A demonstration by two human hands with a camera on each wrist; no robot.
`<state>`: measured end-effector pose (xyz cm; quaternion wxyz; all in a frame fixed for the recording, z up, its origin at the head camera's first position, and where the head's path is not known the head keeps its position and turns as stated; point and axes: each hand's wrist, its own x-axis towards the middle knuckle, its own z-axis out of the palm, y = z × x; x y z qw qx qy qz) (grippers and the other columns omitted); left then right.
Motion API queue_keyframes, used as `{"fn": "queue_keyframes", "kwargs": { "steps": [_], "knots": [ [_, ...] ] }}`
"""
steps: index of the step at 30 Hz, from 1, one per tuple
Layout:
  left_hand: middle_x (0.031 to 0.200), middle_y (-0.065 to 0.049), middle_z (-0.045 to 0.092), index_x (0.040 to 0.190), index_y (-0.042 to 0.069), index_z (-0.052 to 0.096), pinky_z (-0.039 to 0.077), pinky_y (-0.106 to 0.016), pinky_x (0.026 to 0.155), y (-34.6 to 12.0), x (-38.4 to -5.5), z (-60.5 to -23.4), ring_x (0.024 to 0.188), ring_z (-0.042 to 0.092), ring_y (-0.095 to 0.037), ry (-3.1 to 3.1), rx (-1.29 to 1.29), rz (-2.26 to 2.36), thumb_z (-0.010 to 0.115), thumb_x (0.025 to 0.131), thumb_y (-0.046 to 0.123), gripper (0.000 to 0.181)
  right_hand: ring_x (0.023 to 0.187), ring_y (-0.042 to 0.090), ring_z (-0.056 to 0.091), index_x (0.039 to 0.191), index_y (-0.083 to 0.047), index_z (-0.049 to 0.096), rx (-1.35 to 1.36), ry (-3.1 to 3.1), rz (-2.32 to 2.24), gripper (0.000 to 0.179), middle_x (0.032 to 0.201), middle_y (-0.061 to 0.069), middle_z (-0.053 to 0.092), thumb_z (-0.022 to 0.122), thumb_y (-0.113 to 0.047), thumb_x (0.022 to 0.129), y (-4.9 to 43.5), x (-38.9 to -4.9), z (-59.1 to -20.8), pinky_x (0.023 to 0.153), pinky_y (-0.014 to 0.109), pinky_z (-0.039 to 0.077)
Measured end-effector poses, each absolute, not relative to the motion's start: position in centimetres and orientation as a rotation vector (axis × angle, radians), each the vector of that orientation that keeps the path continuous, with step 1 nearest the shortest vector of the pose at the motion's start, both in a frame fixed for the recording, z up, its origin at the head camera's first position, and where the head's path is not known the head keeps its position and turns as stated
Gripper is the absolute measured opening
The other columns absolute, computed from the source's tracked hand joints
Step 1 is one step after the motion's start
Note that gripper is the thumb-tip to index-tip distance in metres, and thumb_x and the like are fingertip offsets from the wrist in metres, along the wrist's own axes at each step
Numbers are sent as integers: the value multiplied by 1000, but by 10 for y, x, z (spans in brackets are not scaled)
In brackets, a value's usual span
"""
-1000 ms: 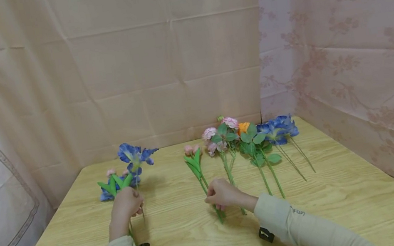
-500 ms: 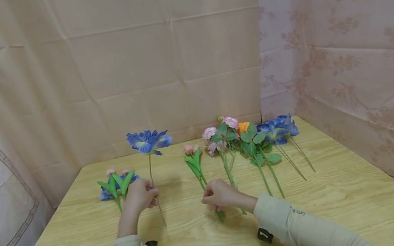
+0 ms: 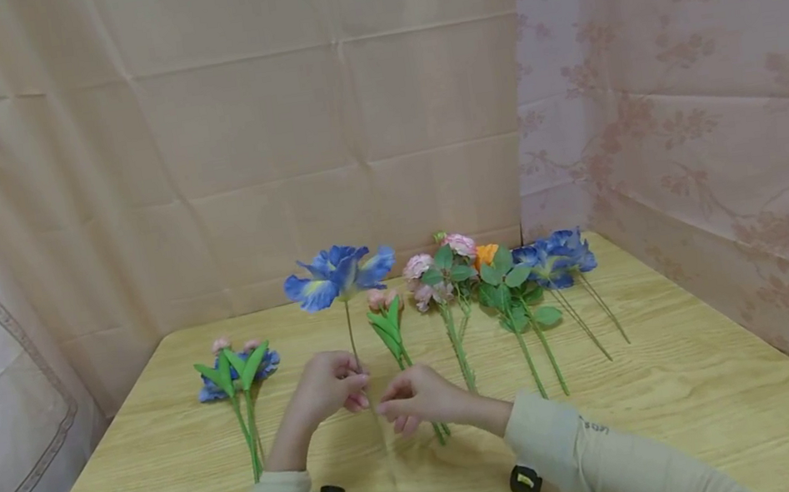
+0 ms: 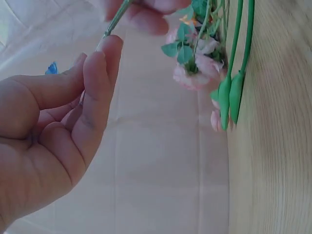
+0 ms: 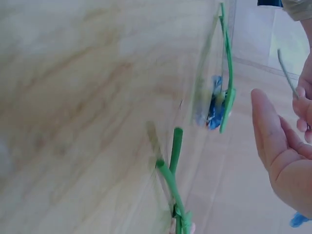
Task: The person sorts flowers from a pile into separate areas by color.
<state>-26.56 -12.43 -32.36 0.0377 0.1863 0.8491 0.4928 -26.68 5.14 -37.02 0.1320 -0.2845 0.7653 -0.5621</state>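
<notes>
My left hand [image 3: 327, 390] pinches the thin stem of a blue iris [image 3: 341, 274], held upright above the table with its bloom on top. In the left wrist view, the left thumb and fingers [image 4: 73, 107] close on the stem [image 4: 114, 22], whose end sticks out past them. Beside it, my right hand [image 3: 420, 400] hovers close to the stem's lower part. The right wrist view shows the right hand [image 5: 280, 151] with fingers fairly straight, just apart from the bare stem end [image 5: 283, 68]. Two pink tulips [image 3: 385, 319] lie beneath the right hand, their stems partly hidden.
On the wooden table [image 3: 170, 479], pink tulips with green leaves [image 3: 238, 373] lie over a blue flower [image 3: 212, 389] at left. Rightward lie pink flowers [image 3: 459, 247], an orange flower [image 3: 487, 256] with leafy stems, and blue irises [image 3: 555, 257]. A curtain [image 3: 317, 122] hangs behind.
My left hand has lifted the blue iris from the tulips at left and carried it rightward, turning it upright. The right hand has shifted slightly left toward it, off the tulip stems.
</notes>
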Motion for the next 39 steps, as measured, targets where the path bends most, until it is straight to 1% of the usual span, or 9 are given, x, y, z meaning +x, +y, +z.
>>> {"fn": "queue_keyframes", "kwargs": {
  "steps": [6,13,16,21,26,29,32,36,39],
  "knots": [
    [71,-11,58,82,-10,58,52,-36,51,-117,-264,-323,53,60,-21,2570,608,1540,55,84,-5,6,59,21,62,90,14,59,-856,2098,-1718,20,72,23,61,58,-6,87,49,-263,-370,56,36,52],
    [69,-10,58,81,-10,58,51,-38,51,-113,-264,-324,52,60,-22,2552,670,1532,55,84,-7,5,60,18,62,94,18,56,-810,2022,-1830,22,78,29,59,55,-3,87,50,-263,-370,57,36,52],
    [68,-9,58,79,-9,58,51,-39,51,-112,-264,-326,51,60,-21,2552,671,1530,56,83,-7,5,59,17,61,93,16,58,-785,2020,-1871,20,75,25,60,56,-3,87,52,-262,-368,56,37,52],
    [68,-9,60,80,-8,60,51,-35,48,-109,-265,-328,50,59,-21,2588,674,1498,58,82,-5,4,60,22,61,88,16,56,-833,2033,-1882,15,70,19,61,55,1,86,54,-261,-367,57,38,52],
    [69,-10,61,87,-10,59,51,-34,48,-107,-263,-326,51,60,-24,2585,651,1484,60,81,-3,10,61,33,61,87,17,55,-876,2077,-1892,12,70,22,60,54,6,85,56,-262,-369,57,37,52],
    [70,-10,62,93,-10,59,50,-34,48,-108,-261,-325,53,61,-25,2570,634,1472,61,82,0,15,60,28,61,87,17,55,-871,2132,-1892,12,71,23,59,54,6,85,59,-264,-368,56,35,52],
    [70,-9,62,93,-8,60,50,-35,48,-110,-260,-324,54,61,-25,2572,629,1438,60,84,5,16,57,21,61,86,18,55,-899,2214,-1881,12,70,22,59,54,6,85,65,-267,-366,55,35,52],
    [69,-6,61,91,-4,61,49,-34,47,-112,-259,-323,55,61,-27,2574,616,1403,59,85,8,14,55,27,60,83,15,56,-927,2372,-1808,10,66,18,58,55,5,85,74,-273,-366,54,40,52],
    [67,-5,60,89,-3,62,49,-32,47,-113,-258,-324,54,60,-24,2580,601,1378,59,85,10,13,55,29,60,81,13,57,-882,2441,-1772,9,65,16,58,56,5,84,83,-277,-368,53,40,52]
  ]
}}
